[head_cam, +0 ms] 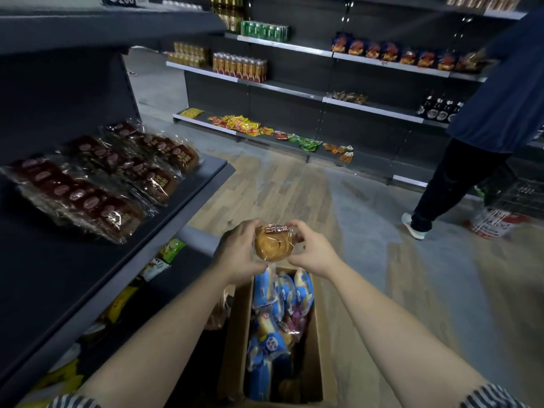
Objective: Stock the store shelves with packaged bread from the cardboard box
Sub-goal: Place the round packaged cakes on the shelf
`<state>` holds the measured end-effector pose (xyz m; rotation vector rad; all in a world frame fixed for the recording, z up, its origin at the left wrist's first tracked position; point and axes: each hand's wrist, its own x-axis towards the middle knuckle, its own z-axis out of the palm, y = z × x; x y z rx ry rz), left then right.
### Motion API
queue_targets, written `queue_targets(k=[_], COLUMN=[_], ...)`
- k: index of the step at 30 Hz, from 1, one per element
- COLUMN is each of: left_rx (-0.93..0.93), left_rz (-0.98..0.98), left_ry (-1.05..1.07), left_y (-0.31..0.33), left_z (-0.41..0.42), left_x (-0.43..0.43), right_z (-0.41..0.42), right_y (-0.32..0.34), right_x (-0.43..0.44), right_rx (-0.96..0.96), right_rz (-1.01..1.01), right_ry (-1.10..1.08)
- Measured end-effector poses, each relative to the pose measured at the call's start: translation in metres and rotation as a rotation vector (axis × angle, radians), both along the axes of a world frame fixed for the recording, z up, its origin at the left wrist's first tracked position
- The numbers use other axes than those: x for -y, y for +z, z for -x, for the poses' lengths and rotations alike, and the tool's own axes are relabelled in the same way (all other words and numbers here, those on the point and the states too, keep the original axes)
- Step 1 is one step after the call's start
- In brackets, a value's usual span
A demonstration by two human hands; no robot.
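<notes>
Box (319, 343) nearly full; our left grip (238, 251) and right grip (313, 250) both pinch one bun (273, 244); shelf (44, 275) partly stocked, much remains.

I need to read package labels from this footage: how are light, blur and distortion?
Head view: dim light, wide-angle bending along the near shelf, glare on dark bread packs; the round bread between left hand and right hand is sharp, the cardboard box softer.
</notes>
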<state>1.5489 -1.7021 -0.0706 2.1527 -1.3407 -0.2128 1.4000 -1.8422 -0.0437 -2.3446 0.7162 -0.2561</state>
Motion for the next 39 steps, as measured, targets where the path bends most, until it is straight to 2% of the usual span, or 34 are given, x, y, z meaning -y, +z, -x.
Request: queue_targets(k=[6,16,19,30,39], left_rx=[0.077,0.300,0.335,0.440,0.473], left_rz=[0.098,0.082,0.086,0.059,-0.072], left_ry=[0.137,0.435,0.534,0.851,1.091], left_y=[0.027,0.069,0.076,0.080,0.067], left_z=[-0.026,-0.066,-0.068,-0.049,-0.029], left_x=[-0.029,-0.110,-0.138,-0.250,-0.323], right_z=[-0.055,-0.145,-0.167,-0.217,-0.234], right_y=[0.017,0.054,0.058,0.065,0.057], right_x=[-0.018,-0.066,-0.086,-0.185,-0.270], right_rx=[0.148,0.330,0.330,0.403,0.324], right_rz=[0.094,0.196,0.247,0.194,0.235], right_ry=[0.110,0.392,0.488,0.872,1.055])
